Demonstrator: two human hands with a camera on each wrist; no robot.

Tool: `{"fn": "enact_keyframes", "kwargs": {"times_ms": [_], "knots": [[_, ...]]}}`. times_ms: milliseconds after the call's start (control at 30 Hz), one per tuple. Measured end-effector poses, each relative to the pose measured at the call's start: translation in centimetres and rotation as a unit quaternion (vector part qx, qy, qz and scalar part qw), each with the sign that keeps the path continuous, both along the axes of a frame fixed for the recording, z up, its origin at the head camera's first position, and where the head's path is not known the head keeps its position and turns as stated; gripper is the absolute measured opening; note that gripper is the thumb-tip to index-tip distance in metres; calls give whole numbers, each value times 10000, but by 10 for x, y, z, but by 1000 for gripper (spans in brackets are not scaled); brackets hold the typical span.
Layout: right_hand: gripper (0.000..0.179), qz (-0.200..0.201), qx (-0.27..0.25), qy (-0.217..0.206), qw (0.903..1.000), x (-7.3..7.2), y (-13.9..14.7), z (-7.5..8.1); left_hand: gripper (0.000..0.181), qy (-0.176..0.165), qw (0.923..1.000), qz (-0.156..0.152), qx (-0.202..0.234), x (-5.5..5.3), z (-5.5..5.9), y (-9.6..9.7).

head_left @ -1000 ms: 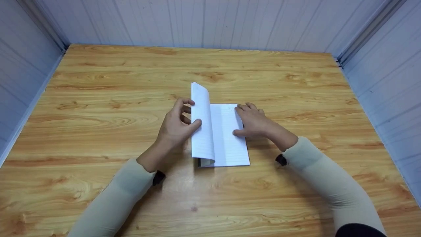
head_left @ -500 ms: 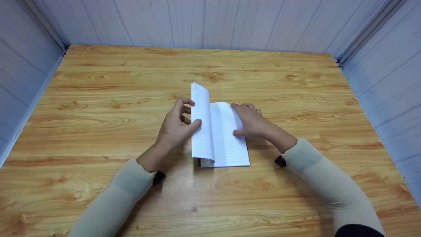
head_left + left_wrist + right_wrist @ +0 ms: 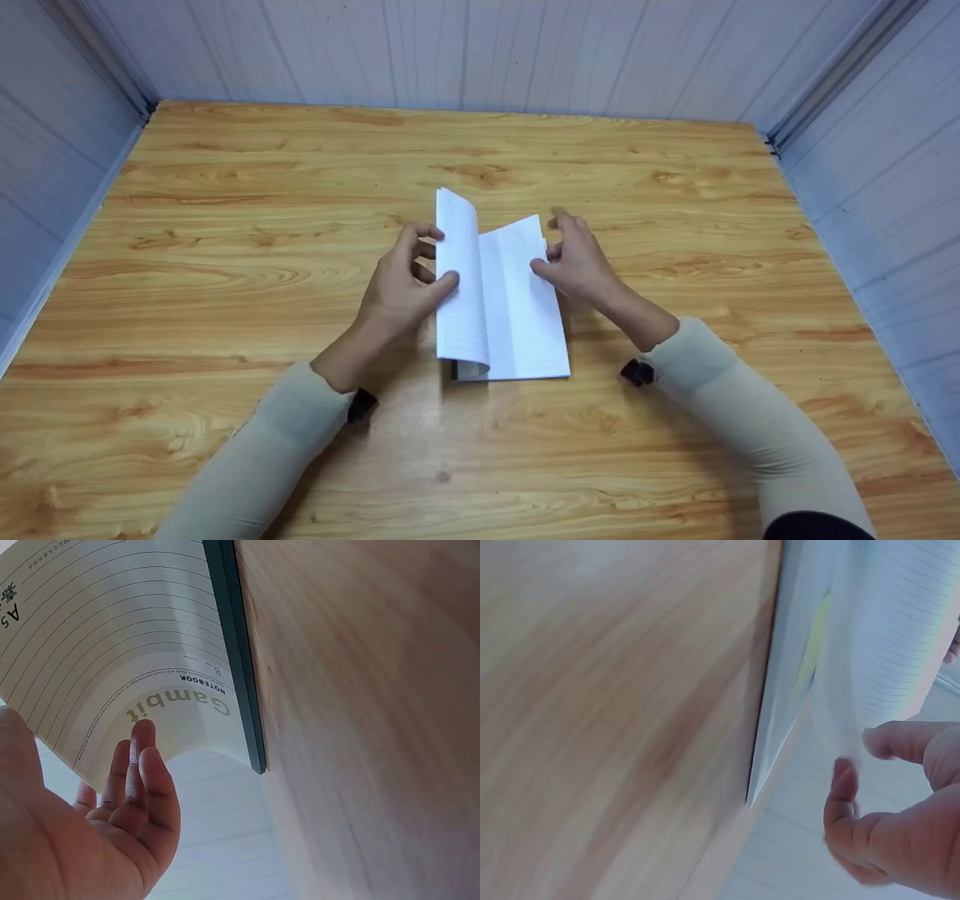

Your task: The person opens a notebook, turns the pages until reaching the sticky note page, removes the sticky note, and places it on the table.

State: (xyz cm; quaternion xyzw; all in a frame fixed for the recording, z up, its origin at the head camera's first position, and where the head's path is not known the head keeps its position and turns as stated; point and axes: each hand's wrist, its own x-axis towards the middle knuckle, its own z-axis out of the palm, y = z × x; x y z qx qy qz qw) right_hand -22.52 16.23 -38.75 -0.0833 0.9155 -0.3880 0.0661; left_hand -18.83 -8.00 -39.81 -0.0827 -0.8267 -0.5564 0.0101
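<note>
An open notebook (image 3: 525, 337) with ruled white pages lies on the wooden table. My left hand (image 3: 401, 281) holds its front cover and a curved stack of pages upright, thumb on the paper and fingers behind. In the left wrist view the cream cover (image 3: 135, 630) reads "Gambit NOTEBOOK", beside a dark green spine strip (image 3: 238, 667). At the far right corner my right hand (image 3: 585, 266) pinches a lifted page (image 3: 517, 240) between thumb and a finger. That raised page (image 3: 838, 682) looks blurred in the right wrist view, with a yellowish patch visible below it.
The wooden table (image 3: 247, 187) spreads around the notebook on every side. White panelled walls (image 3: 465, 52) close off its back, left and right edges. Black wrist pieces (image 3: 637, 371) sit below both sleeves.
My right hand has gone from resting flat on the page's right edge to pinching and raising its far corner. The left hand and the pages it holds have stayed still.
</note>
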Motion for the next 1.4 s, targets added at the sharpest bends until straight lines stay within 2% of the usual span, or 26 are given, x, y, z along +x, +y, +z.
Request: {"fn": "enact_keyframes", "kwargs": {"times_ms": [100, 167, 300, 400, 467, 533, 667, 800, 967, 1100, 1267, 1400], "knots": [[46, 340, -12, -88, 9994, 0, -1, -1, 46, -66, 10000, 13, -17, 2, 4, 1], [36, 619, -119, -147, 9979, 1, -2, -1, 45, -94, 10000, 11, -15, 7, 12, 2], [40, 1063, -508, -521, 9917, 8, -8, 3, 45, -57, 9999, -80, 62, 15, 27, 3], [38, 1507, -1136, -869, 9782, 16, -15, 12, 44, 42, 9998, -168, 59, 17, 33, 3], [36, 1842, -1331, -859, 9700, 21, -19, 19, 41, 102, 9998, -178, 20, 18, 34, 3], [39, 2118, -1360, -671, 9655, 25, -23, 22, 37, 109, 9998, -159, -74, 18, 34, 3], [46, 2395, -746, -64, 9680, 29, -28, 18, 36, 51, 9998, -114, -143, 17, 32, 3], [49, 2550, -336, 400, 9655, 28, -32, 9, 42, 60, 9998, -125, -119, 17, 32, 3], [52, 2653, -269, 582, 9620, 28, -33, 7, 45, 33, 9999, -161, 7, 18, 33, 3], [53, 2558, -75, 656, 9645, 28, -32, 7, 46, -32, 9998, -177, 78, 17, 31, 3], [43, 2321, 511, 925, 9669, 25, -30, 4, 47, 22, 9999, -114, 13, 7, 15, 2], [41, 2355, 1582, 1143, 9521, 20, -28, -3, 57, 132, 9999, 2, -3, 0, 4, 1]]}}
